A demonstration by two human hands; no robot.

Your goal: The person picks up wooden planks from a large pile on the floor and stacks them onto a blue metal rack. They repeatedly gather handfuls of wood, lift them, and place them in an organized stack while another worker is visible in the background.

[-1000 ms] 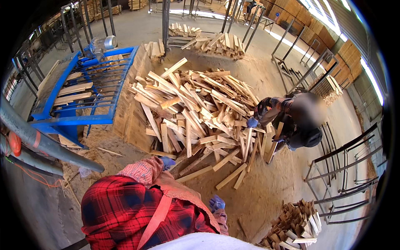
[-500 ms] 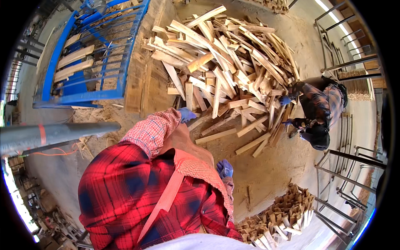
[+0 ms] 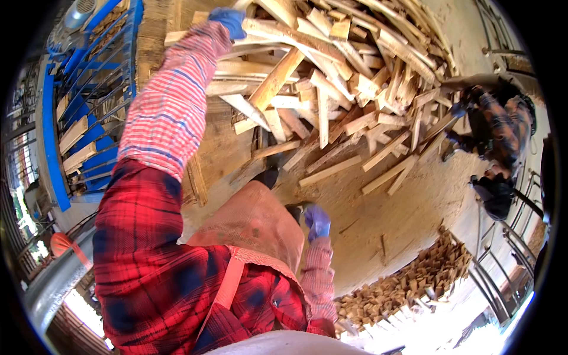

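My left hand (image 3: 228,22), in a blue glove, is stretched out to the far left part of a heap of cut wood. It is at the near-left end of a long wooden board (image 3: 284,32); its fingers are not clear enough to show whether they grip it. Below it, a thick yellowish wood block (image 3: 277,79) lies slanted across other pieces. My right hand (image 3: 318,222), in a purple-blue glove, hangs low beside my orange apron (image 3: 251,222). Its fingers are curled in, with nothing seen in them, well apart from the wood.
A blue metal frame (image 3: 50,136) with bars and boards stands at the left. At the right a co-worker (image 3: 503,130) bends over the heap with gloved hands. Stacked short wood pieces (image 3: 408,278) line the lower right, near metal racks (image 3: 494,272). A grey pipe (image 3: 62,284) lies lower left.
My left hand has moved from the heap's near edge up and away to its far left part, the arm now extended. My right hand stays low at my side. The view has shifted.
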